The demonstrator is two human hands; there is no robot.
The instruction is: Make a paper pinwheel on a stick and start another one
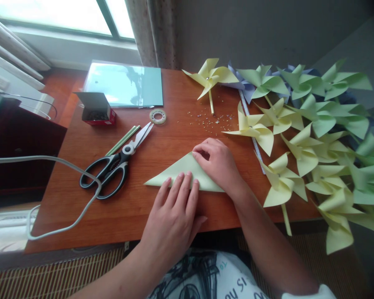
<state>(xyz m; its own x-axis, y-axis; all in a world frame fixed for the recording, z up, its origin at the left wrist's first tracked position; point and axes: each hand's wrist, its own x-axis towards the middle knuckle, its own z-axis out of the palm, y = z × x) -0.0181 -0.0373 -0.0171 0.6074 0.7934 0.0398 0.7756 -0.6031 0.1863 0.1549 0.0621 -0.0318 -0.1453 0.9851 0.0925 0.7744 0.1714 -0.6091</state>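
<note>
Bench: brown wood, nr edge partly hidden by arms. R side piled w/ pinwheels, yellow & green on top; bluish ones mostly hidden behind. Can't count, too much overlap; some at far R cut off by frame. Pale cable enters from L edge (start out of view), crosses scissors handles. Blue-green sheet pack in clear sleeve, far L; glare blots out much of it. Scissors, blades slightly apart, pointing away.

Paper triangle, pale green, nr ctr of bench, long edge twd person, partly covered. L hand flat on it, grip spread, thumb off to side. R hand at top corner, thumb & index tips close tog.; can't tell if grip pinches or just presses. Its other fingers mostly hidden.

Red box, lid up, contents too dark to ID. Straws, green, lower ends behind scissors. Tape roll nr blade tips. Scraps beyond R hand, too tiny to make out.
</note>
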